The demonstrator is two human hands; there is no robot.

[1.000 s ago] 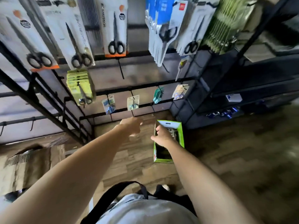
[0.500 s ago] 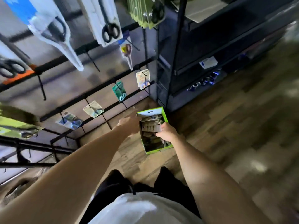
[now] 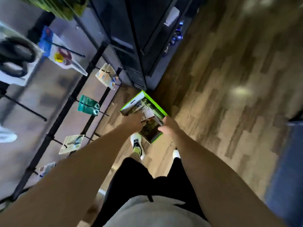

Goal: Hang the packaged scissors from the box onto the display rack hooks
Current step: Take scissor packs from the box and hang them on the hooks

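Green box (image 3: 148, 102) of packaged scissors (image 3: 148, 126) sits open on the wood floor (image 3: 221, 95) by the display rack (image 3: 68, 102). Both arms stretch straight down: left hand (image 3: 133, 122) reaches inside among the packs, right hand (image 3: 168, 128) at the rim. Too blurry to tell either grip.

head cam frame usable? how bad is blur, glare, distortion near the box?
Head view: heavy motion blur at the edges, smearing the hanging scissor packs and wood-plank floor; a soft glare spot on the floor; wide-angle stretch in the forearms; dim, dark shelving. The green-edged open cardboard box is sharper, but left hand and right hand grips stay unclear.
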